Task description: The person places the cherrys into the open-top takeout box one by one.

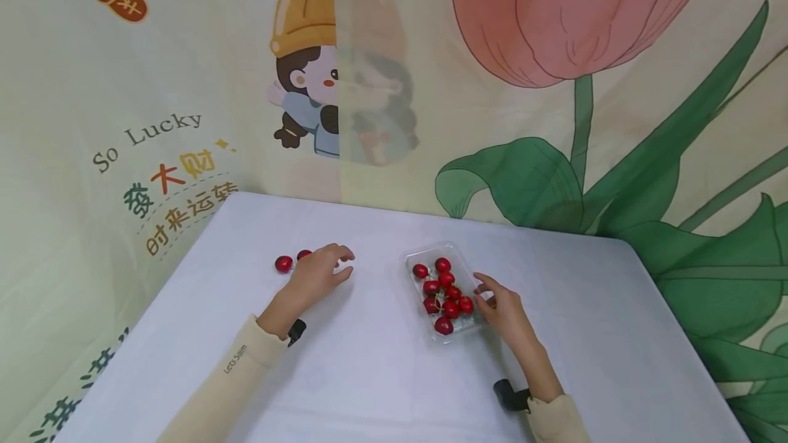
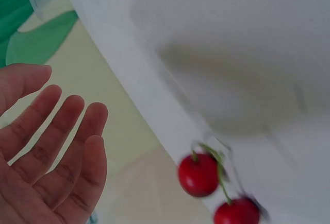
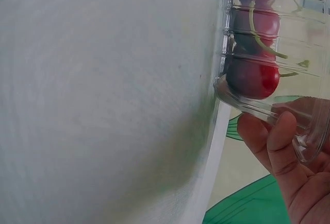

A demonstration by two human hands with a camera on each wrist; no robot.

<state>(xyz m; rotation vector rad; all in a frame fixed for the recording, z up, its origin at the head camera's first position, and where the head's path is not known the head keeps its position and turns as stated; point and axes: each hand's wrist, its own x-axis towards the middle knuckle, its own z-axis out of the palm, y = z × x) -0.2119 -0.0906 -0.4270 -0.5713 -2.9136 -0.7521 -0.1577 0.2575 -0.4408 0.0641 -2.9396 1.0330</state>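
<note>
My left hand [image 1: 317, 275] is held over the left side of the table, fingers loosely bent and nothing in them. Beside it lie two red cherries, one in plain sight [image 1: 284, 264] and one [image 1: 304, 254] partly behind the hand; green stems show on the pair [image 2: 198, 175] in the left wrist view. My right hand [image 1: 505, 310] grips the right edge of a clear plastic box [image 1: 425, 248], fingertips curled at its rim and partly seen through the plastic [image 3: 258, 108]. Several red cherries with stems [image 1: 451, 309] lie inside the box.
A white cloth covers the table [image 1: 369, 381]. Printed curtains [image 1: 394, 176] hang right behind its far edge and along its left side. A black wrist camera mount [image 1: 511, 395] sticks out beside the right forearm.
</note>
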